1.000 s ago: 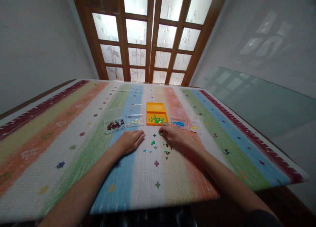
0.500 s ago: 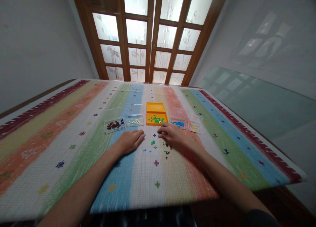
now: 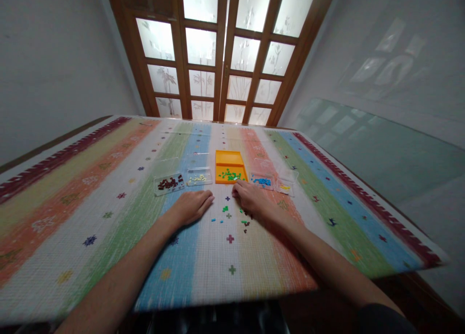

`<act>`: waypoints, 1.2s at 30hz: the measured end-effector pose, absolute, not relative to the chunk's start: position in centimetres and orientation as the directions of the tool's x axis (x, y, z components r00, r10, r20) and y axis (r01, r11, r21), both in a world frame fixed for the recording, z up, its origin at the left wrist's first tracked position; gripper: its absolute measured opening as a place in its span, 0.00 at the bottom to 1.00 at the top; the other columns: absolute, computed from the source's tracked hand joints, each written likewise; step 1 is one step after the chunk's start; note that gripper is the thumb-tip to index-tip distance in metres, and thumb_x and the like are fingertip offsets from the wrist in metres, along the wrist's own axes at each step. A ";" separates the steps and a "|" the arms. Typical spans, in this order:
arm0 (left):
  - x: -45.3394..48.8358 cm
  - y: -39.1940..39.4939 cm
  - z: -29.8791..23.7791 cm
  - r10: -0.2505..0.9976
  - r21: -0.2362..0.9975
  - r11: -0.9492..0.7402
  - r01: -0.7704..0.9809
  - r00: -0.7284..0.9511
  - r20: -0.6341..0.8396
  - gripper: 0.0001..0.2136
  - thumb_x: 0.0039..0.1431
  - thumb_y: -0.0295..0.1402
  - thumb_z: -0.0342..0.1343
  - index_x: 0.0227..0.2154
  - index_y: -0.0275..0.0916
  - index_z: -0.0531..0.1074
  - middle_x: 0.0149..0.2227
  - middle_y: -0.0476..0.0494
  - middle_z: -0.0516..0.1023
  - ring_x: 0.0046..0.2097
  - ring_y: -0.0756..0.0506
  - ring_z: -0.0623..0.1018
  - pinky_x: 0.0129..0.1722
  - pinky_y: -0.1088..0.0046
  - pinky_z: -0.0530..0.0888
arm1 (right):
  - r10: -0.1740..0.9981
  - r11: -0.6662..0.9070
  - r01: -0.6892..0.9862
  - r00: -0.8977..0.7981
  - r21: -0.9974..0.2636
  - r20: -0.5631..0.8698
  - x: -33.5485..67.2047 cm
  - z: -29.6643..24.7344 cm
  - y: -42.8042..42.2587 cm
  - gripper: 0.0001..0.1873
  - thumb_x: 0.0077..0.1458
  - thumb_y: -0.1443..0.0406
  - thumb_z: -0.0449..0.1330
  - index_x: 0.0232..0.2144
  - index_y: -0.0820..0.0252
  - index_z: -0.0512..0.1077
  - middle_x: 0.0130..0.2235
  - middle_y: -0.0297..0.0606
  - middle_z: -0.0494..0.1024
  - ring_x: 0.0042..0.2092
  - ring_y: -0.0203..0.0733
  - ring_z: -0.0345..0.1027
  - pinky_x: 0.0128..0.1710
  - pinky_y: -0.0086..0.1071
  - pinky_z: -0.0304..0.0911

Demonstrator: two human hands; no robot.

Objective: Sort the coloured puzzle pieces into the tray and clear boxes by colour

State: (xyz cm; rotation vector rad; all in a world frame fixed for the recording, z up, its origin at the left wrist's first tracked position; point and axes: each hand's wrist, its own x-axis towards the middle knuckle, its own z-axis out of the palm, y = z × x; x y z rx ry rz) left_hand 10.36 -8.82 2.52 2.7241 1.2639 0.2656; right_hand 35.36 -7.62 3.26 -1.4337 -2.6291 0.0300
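Observation:
My left hand [image 3: 191, 207] lies flat on the striped tablecloth [image 3: 109, 217], fingers stretched out, holding nothing. My right hand [image 3: 250, 198] rests palm down just right of it, its fingers curled near the front edge of the orange tray [image 3: 229, 168]; what its fingertips pinch, if anything, is hidden. Between and below the hands lie several small loose pieces [image 3: 232, 215], green, blue and dark. The orange tray holds green pieces.
A row of clear boxes flanks the tray: dark red pieces [image 3: 168, 183], pale yellow pieces [image 3: 198, 178], blue pieces [image 3: 262, 181], yellow pieces [image 3: 285, 187]. Wooden glass-paned doors [image 3: 225, 53] stand behind the table. The table's near edge runs below my forearms.
My right hand has crept slightly left and forward toward the orange tray. The left hand has stayed still.

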 end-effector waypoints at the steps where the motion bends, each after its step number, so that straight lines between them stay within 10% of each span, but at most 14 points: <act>1: 10.3 -8.8 2.5 0.765 0.188 -0.643 0.742 0.635 0.110 0.18 0.74 0.40 0.37 0.42 0.38 0.71 0.41 0.39 0.82 0.39 0.42 0.81 0.39 0.68 0.71 | 0.842 0.538 0.838 -0.529 -0.091 0.106 35.3 3.3 -7.6 0.10 0.64 0.76 0.52 0.38 0.64 0.72 0.39 0.44 0.76 0.36 0.40 0.63 0.35 0.31 0.54; 17: 10.4 -8.9 2.6 0.772 0.213 -0.632 0.745 0.628 0.093 0.17 0.74 0.39 0.37 0.43 0.38 0.71 0.42 0.39 0.81 0.40 0.41 0.81 0.40 0.66 0.72 | 0.807 0.578 0.740 -0.455 -0.345 0.375 35.8 4.7 -1.5 0.05 0.59 0.72 0.56 0.33 0.58 0.67 0.36 0.39 0.75 0.36 0.40 0.66 0.37 0.31 0.58; 36: 10.3 -9.0 2.8 0.777 0.232 -0.625 0.746 0.622 0.093 0.17 0.74 0.40 0.38 0.43 0.39 0.70 0.42 0.39 0.82 0.40 0.41 0.81 0.40 0.66 0.72 | 0.793 0.607 0.714 -0.510 -0.350 0.335 33.8 4.9 -0.5 0.11 0.62 0.74 0.58 0.39 0.62 0.81 0.42 0.46 0.82 0.42 0.43 0.74 0.43 0.33 0.63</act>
